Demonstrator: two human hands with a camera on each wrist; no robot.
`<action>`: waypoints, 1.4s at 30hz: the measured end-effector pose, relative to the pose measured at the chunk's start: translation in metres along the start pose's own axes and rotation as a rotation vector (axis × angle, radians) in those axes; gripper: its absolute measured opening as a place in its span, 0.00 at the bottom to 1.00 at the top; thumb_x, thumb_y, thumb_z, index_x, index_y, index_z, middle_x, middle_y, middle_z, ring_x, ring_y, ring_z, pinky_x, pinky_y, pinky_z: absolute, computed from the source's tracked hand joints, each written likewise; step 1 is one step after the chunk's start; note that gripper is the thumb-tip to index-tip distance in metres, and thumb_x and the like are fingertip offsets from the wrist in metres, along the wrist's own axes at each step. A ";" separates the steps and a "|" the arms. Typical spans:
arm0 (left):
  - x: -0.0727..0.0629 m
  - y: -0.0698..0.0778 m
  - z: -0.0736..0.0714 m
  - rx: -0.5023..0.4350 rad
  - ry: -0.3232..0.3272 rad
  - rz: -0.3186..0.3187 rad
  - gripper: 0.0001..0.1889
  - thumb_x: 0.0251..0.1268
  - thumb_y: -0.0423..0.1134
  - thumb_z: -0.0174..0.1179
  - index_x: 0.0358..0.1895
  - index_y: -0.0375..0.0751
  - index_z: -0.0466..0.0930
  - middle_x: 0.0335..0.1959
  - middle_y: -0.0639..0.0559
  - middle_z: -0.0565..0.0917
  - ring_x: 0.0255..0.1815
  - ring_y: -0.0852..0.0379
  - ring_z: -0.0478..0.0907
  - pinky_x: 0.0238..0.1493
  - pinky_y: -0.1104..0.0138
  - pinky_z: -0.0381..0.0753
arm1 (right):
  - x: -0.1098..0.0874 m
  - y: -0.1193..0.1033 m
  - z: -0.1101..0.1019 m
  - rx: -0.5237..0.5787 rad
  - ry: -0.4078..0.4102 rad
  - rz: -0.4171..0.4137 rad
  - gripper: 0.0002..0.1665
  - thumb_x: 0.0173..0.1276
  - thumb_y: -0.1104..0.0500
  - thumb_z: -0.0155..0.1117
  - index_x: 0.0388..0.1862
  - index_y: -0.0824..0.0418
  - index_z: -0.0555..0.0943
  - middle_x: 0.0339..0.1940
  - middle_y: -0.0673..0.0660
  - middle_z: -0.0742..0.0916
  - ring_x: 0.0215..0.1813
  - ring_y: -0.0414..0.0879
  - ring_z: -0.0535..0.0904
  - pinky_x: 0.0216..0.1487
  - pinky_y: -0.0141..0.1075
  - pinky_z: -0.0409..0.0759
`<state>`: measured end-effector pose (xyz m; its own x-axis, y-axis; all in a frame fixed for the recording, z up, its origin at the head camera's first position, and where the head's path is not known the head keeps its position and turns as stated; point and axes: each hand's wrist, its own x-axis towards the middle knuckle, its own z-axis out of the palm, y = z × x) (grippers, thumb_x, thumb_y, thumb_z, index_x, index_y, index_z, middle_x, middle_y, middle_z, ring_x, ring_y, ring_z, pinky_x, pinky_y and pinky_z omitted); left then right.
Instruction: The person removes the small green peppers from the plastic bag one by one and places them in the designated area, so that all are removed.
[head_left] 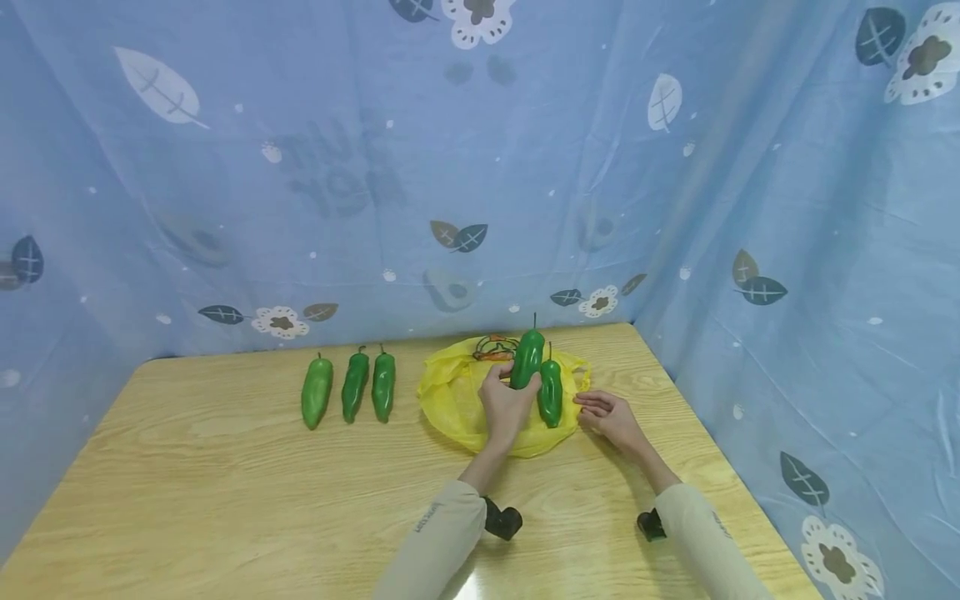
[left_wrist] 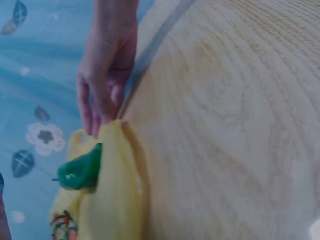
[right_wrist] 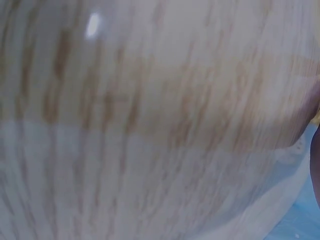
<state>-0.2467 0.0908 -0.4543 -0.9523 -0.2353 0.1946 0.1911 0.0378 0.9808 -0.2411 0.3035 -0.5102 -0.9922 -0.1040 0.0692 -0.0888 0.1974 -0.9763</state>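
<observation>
Sleeves (head_left: pixel 442 537) cropped; left fingers (head_left: pixel 495 375) curled round part-hidden pepper (head_left: pixel 527 357); right fingers (head_left: pixel 595 402) pinched on yellow bag (head_left: pixel 447 408)

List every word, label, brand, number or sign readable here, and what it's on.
No text reads clearly.
Left sleeve: small dark lettering, unreadable.
Right sleeve: lettering, too small to read.
Blue curtain: letter-like marks, too faint to read.
Yellow bag: colored print, no legible words.

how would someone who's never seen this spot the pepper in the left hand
On the wooden table, find the yellow bag near the far edge. In the head view, the green pepper shows against it. The left hand grips this one, while its neighbour just to the right is in no hand's grip.
</observation>
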 end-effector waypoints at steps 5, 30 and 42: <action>0.001 0.012 -0.009 0.010 -0.036 0.030 0.20 0.50 0.39 0.71 0.46 0.32 0.80 0.43 0.44 0.82 0.26 0.59 0.79 0.23 0.70 0.81 | 0.000 0.001 -0.001 -0.017 -0.006 -0.014 0.25 0.64 0.75 0.60 0.59 0.82 0.69 0.56 0.78 0.77 0.55 0.51 0.80 0.51 0.28 0.79; 0.017 0.027 -0.095 0.140 0.003 0.056 0.21 0.54 0.41 0.69 0.47 0.30 0.79 0.36 0.45 0.81 0.23 0.60 0.73 0.20 0.72 0.75 | -0.005 -0.007 0.002 -0.049 -0.028 -0.003 0.25 0.65 0.73 0.60 0.60 0.82 0.68 0.57 0.78 0.76 0.55 0.51 0.80 0.50 0.27 0.79; 0.017 0.030 -0.163 0.300 -0.034 0.022 0.21 0.56 0.42 0.67 0.51 0.33 0.79 0.32 0.44 0.81 0.23 0.58 0.73 0.20 0.71 0.73 | 0.000 0.000 0.001 -0.025 -0.034 -0.002 0.25 0.65 0.74 0.59 0.60 0.81 0.68 0.58 0.79 0.75 0.49 0.35 0.80 0.50 0.27 0.79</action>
<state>-0.2189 -0.0702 -0.4233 -0.9569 -0.1989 0.2115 0.1381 0.3288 0.9342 -0.2407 0.3027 -0.5100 -0.9885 -0.1370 0.0637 -0.0932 0.2217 -0.9706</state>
